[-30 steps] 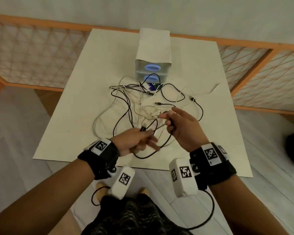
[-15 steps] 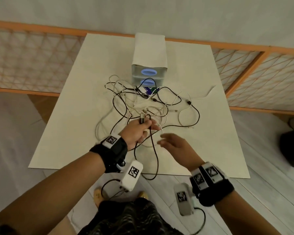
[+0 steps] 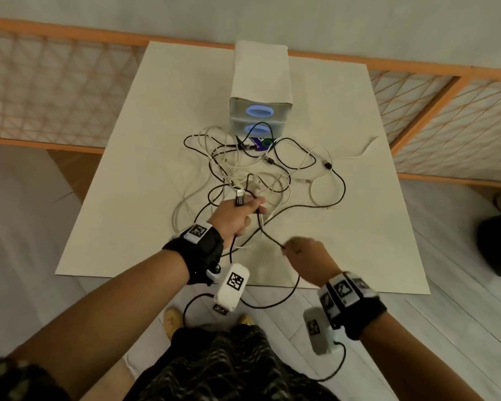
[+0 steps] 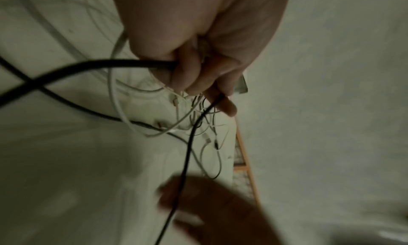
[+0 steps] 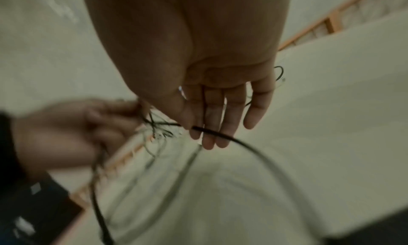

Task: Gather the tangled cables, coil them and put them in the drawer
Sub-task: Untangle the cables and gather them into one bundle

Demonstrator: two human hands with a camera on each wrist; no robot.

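A tangle of black and white cables (image 3: 261, 169) lies on the white board (image 3: 128, 198), in front of a small drawer unit (image 3: 259, 111) with blue ring handles. My left hand (image 3: 250, 211) grips a black cable (image 3: 269, 235) just behind its USB plug (image 3: 240, 198); in the left wrist view the fingers (image 4: 187, 74) curl round it. My right hand (image 3: 289, 247) sits nearer to me and pinches the same cable between thumb and forefinger (image 5: 194, 126), other fingers straight. Behind the right hand, the cable (image 5: 253, 149) hangs in a loop off the board's near edge.
An orange lattice fence (image 3: 55, 82) runs behind and on both sides of the board. A dark object (image 3: 498, 247) sits on the pale floor at the right. My feet (image 3: 172, 319) stand just before the board's near edge.
The left hand moved forward toward the tangle with the plug end. The right hand let go, drew back toward me and now pinches the black cable further along.
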